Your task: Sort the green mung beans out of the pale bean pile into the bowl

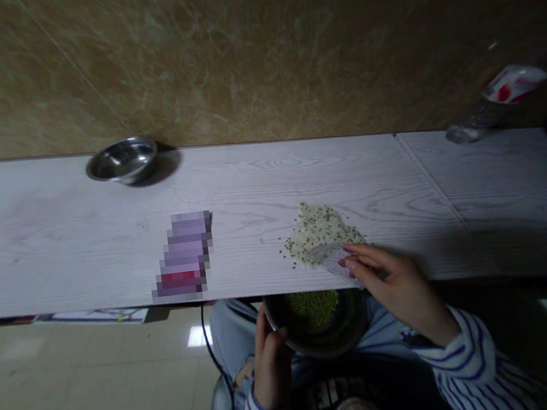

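No text is legible: the red-and-white label (515, 83) on the bottle (484, 114) is blurred, the purple slab (184, 250) on the desk (241, 182) is pixelated, and pale marks (332, 392) on the dark clothing (374, 379) are too dim.

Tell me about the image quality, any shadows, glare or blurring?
Head view: dim overall, the bowl by the wall casting a shadow rightward; head view: glare on the floor; head view: the purple rectangle pixelated, the clear plastic piece faint.
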`<move>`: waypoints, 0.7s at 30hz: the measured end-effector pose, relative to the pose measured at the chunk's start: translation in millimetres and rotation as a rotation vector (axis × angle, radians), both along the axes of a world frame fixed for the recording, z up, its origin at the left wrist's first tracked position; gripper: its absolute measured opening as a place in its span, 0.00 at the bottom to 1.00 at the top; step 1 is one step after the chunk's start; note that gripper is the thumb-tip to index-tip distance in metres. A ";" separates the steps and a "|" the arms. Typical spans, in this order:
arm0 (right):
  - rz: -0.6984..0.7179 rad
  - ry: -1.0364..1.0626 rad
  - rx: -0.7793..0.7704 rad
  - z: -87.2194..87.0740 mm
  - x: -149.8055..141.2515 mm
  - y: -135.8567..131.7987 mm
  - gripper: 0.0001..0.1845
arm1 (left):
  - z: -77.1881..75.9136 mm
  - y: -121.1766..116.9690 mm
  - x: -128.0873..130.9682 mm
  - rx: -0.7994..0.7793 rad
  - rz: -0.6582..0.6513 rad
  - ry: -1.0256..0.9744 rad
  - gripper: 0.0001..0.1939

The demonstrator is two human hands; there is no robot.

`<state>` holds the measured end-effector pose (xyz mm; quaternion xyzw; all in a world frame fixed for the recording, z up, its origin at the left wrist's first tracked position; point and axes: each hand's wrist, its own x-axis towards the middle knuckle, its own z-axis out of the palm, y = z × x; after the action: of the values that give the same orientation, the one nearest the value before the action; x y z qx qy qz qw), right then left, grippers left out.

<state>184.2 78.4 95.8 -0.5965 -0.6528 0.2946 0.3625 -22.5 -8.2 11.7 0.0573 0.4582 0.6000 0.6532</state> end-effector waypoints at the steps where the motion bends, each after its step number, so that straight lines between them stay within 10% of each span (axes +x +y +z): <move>1: 0.002 0.000 0.011 -1.0 -2.7 -4.2 0.16 | -0.2 0.0 -0.3 -0.002 0.000 0.000 0.26; 21: -0.082 -0.143 0.107 -6.5 -11.4 8.5 0.15 | -2.6 -1.3 -7.4 -0.033 0.012 0.018 0.35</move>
<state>172.8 86.9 89.3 -0.6220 -0.6668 0.2008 0.3580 -29.9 -9.5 9.1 0.0492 0.4744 0.5959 0.6461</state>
